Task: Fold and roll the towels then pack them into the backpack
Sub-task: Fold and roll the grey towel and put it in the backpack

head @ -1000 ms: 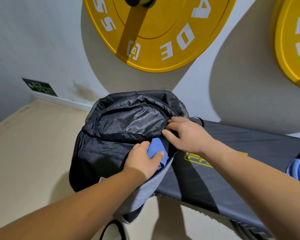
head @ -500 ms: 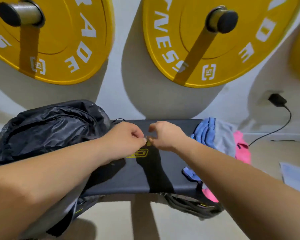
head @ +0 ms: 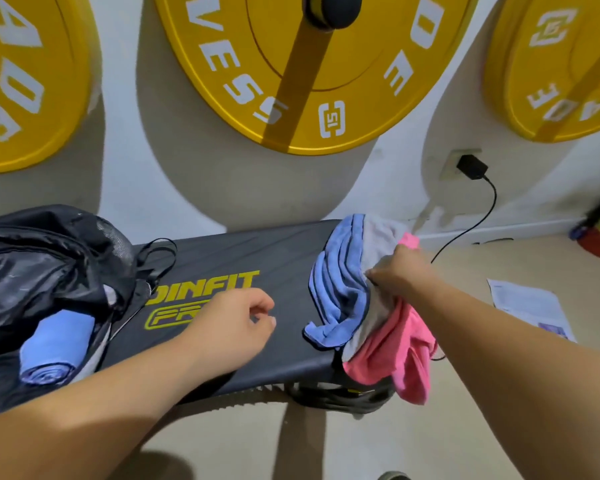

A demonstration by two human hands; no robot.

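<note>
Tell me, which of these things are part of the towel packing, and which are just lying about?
Part of the job: the backpack; the rolled blue towel inside it; the loose towels on the bench, gripped by the right hand; the left hand, holding nothing.
Just lying about: the yellow weight plates on the wall; the plugged-in charger; the papers on the floor.

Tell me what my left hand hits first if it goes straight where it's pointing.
Probably the blue towel in the pile the right hand grips; only bare bench lies before the left hand. Depth is unclear.
</note>
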